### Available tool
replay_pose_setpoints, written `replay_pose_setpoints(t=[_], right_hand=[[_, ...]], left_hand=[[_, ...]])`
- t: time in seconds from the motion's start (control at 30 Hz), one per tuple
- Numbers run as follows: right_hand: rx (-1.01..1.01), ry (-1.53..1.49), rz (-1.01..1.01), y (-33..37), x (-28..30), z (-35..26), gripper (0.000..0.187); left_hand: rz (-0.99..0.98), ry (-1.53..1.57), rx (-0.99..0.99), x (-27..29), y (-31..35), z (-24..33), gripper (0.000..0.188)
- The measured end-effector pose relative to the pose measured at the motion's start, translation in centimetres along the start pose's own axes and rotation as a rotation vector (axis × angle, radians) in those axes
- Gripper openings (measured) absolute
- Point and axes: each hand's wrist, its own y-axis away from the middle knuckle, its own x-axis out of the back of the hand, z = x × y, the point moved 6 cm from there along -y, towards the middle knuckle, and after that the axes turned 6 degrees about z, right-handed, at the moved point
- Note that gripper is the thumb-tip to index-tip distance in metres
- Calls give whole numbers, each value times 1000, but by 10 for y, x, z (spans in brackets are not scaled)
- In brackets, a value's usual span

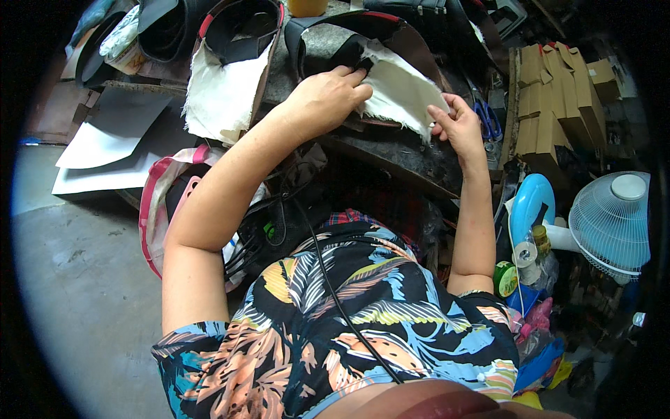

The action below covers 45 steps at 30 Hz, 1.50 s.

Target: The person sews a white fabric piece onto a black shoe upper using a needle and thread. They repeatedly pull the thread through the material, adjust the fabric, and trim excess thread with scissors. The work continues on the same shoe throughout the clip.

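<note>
A white fabric piece (401,84) with frayed edges lies over a curved black and brown piece (335,24) on the workbench. My left hand (324,101) is at the fabric's left edge, fingers bent and closed on it beside a black strip. At the fabric's lower right corner, my right hand (457,126) pinches the edge between thumb and fingers. To the left sits a similar curved black piece (241,31) with red edging, a white frayed fabric piece (223,91) hanging from it. What the fingertips of my left hand touch underneath is hidden.
Blue-handled scissors (488,120) are right of my right hand. Folded cardboard boxes (551,98) stand at the right, above a fan (614,223). White sheets (115,140) stick out at the left. A pink-rimmed bag (148,223) hangs beside my left arm.
</note>
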Motion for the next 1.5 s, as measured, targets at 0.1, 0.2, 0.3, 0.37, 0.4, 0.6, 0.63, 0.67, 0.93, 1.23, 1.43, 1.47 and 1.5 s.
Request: replay_pose_setpoints(t=[0.1,0.2,0.3,0.37,0.4,0.6,0.63,0.67,0.93,1.23,1.43,1.47,1.5], right_hand=[[250,216,80,6,-5,-14,24],[247,-443,123,-1,6,-17,14],[143,-573,192,-20,20,-14,20],[186,182,329,-21,36,-16,28],[170,570,404,-21,41,-16,33],[325,974,462,1,37,-20,29],[348,968,472,4,37,-26,25],[369,963,477,8,36,-32,23],[1110,468,-59,68,-49,-94,29],[1335,593,125,42,-84,-94,7],[1451,681,-75,47,-94,-101,6],[1462,708,-103,45,-94,-102,6],[1337,652,-178,38,-90,-101,8]], left_hand=[[32,-11,-13,0,3,1,23],[-12,-9,22,-5,4,-1,23],[18,20,31,-3,5,-1,23],[27,35,41,-3,5,0,22],[27,36,51,-3,5,0,22],[27,45,49,-1,6,2,22],[66,57,32,3,5,3,23],[74,63,32,5,4,2,24],[67,241,205,2,-1,-18,45],[-52,196,302,-7,-2,-22,65],[-72,166,317,-5,-4,-18,60],[-65,148,301,-5,-3,-18,58],[-63,153,278,-5,-2,-18,55]])
